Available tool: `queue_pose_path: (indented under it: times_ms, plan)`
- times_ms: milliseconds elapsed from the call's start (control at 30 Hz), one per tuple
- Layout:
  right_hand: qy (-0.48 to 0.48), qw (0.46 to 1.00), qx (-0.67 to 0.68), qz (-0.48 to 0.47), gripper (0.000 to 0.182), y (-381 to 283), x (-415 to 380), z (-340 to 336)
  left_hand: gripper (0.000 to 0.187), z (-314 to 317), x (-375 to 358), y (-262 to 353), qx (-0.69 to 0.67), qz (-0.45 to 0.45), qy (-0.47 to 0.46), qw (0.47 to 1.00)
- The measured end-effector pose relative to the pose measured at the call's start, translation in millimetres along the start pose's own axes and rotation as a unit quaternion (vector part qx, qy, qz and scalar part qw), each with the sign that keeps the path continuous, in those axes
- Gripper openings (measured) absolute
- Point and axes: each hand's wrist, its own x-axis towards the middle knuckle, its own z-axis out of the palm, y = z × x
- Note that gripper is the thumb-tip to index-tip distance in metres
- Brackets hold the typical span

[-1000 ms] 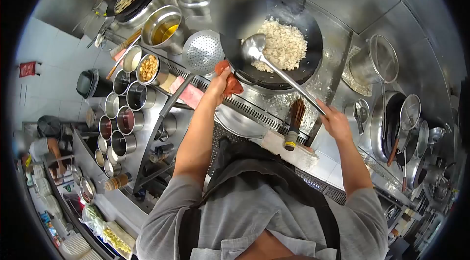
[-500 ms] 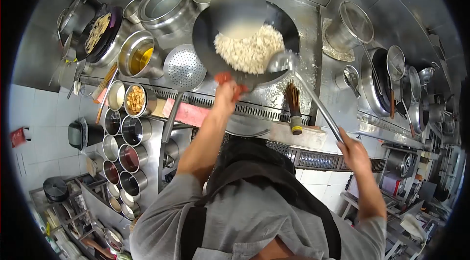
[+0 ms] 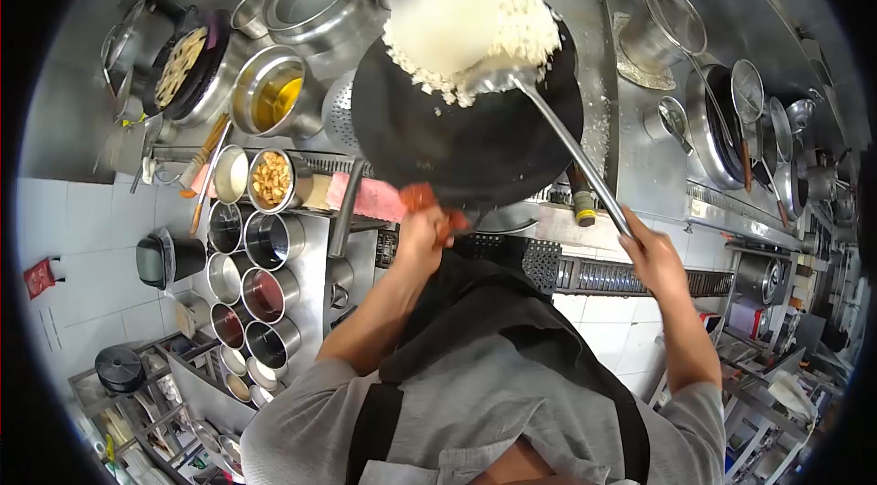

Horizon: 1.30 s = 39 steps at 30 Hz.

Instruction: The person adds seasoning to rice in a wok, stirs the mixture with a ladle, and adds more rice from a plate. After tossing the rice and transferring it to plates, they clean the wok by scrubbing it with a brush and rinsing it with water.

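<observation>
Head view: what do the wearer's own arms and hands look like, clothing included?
Both sleeves are plain grey and short, leaving the forearms bare. The left grip and right grip are ungloved hands; no watch or bracelet shows at either wrist. Dark straps run over the grey shirt.

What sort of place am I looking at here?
Probably a commercial kitchen: a large wok, a long-handled ladle in the right hand, and clustered metal pots suggest it.

grey short-sleeved shirt (image 3: 512, 389), black apron (image 3: 470, 311) over it
</observation>
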Motion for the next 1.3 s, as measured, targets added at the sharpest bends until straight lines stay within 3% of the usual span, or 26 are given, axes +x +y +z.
queue_pose_path:
  times_ms: [100, 133, 200, 267, 300, 333, 367, 433, 500, 533, 567, 633, 700, 733, 867, 933, 967, 1067, 1100, 1133, 1233, 1300]
  plan:
    - [-0.089, 0.986, 0.073, 0.119, 0.045, -5.5, -29.1, -24.3, 0.009, 31.9, 49.6, 45.1, -0.014, 0.012, -0.023, 1.0]
    - [-0.084, 0.987, 0.075, 0.117, 0.045, -4.4, -24.3, -21.0, 0.01, 42.0, 70.3, 48.7, -0.007, 0.012, -0.049, 0.999]
    - [-0.055, 0.997, 0.034, 0.043, 0.043, 9.3, -1.3, 2.1, 0.008, 36.8, 128.7, 34.2, 0.027, 0.01, -0.07, 0.997]
    - [0.051, 0.995, -0.034, -0.081, 0.041, 38.3, 38.6, 47.0, 0.007, 29.4, 145.2, 20.2, 0.055, -0.006, -0.082, 0.995]
    - [0.049, 0.998, 0.005, -0.026, 0.041, 23.7, 49.7, 55.7, 0.007, 21.8, 134.0, 4.7, 0.04, -0.002, -0.059, 0.997]
    - [0.076, 0.996, 0.004, -0.047, 0.042, 33.2, 49.4, 70.7, 0.009, 18.0, 124.3, -7.0, 0.02, 0.011, -0.039, 0.999]
    - [0.111, 0.991, 0.004, -0.076, 0.042, 40.2, 53.8, 83.5, 0.015, -6.9, 118.8, -27.7, 0.009, 0.015, -0.105, 0.994]
    - [0.139, 0.986, 0.012, -0.095, 0.043, 21.0, 24.8, 57.5, 0.025, 7.6, 54.5, -9.3, 0.025, -0.001, -0.006, 1.0]
    - [0.065, 0.997, 0.035, -0.01, 0.044, 25.2, -1.6, 40.3, 0.015, 3.6, 76.3, 9.8, 0.017, 0.034, -0.013, 0.999]
    - [0.065, 0.997, 0.033, -0.012, 0.044, 32.4, -3.8, 37.6, 0.007, 11.7, 90.8, 29.0, -0.007, 0.047, -0.024, 0.999]
    - [0.06, 0.998, 0.016, 0.0, 0.044, 40.9, -3.2, 34.4, 0.013, 24.6, 105.4, 44.6, 0.042, 0.036, -0.003, 0.998]
    - [0.06, 0.998, -0.005, 0.01, 0.044, 54.3, 13.6, 41.9, 0.017, 38.3, 126.2, 51.2, 0.006, 0.02, -0.012, 1.0]
    - [0.129, 0.99, -0.031, -0.044, 0.042, 57.8, 51.5, 55.0, 0.018, 32.1, 146.8, 47.3, 0.028, 0.009, -0.03, 0.999]
    - [0.114, 0.993, -0.013, 0.01, 0.04, 49.7, 60.6, 53.1, 0.019, 30.3, 158.2, 43.8, 0.05, -0.003, -0.044, 0.998]
    - [0.122, 0.987, 0.083, 0.066, 0.042, 34.9, 82.7, 55.0, 0.01, 19.2, 178.8, 39.9, 0.072, -0.006, -0.107, 0.992]
    - [0.148, 0.977, 0.126, 0.09, 0.043, 33.6, 107.8, 67.1, 0.008, 19.4, 182.7, 40.5, 0.084, -0.016, -0.095, 0.992]
    - [0.104, 0.962, 0.195, 0.158, 0.044, 5.2, 122.4, 60.6, 0.006, 23.4, 178.9, 43.0, 0.098, -0.026, -0.086, 0.991]
    - [0.054, 0.934, 0.333, 0.119, 0.048, -15.4, 187.6, 81.6, 0.011, 27.5, 177.9, 38.6, 0.1, -0.033, -0.04, 0.994]
    - [0.02, 0.943, 0.322, 0.08, 0.048, -14.8, 208.6, 89.4, 0.011, 13.2, 190.5, 25.9, 0.182, 0.06, -0.142, 0.971]
    - [0.006, 0.96, 0.276, 0.048, 0.047, -19.8, 219.9, 93.0, 0.008, 26.8, 175.9, 41.1, 0.085, -0.026, -0.101, 0.991]
    - [-0.017, 0.995, 0.094, 0.008, 0.047, -60.5, 193.5, 81.7, 0.01, 23.0, 188.0, 35.7, 0.102, -0.043, -0.065, 0.992]
    - [0.03, 0.991, -0.066, -0.114, 0.048, -27.9, 176.8, 80.5, 0.011, 22.4, 187.9, 34.1, 0.085, -0.031, -0.056, 0.994]
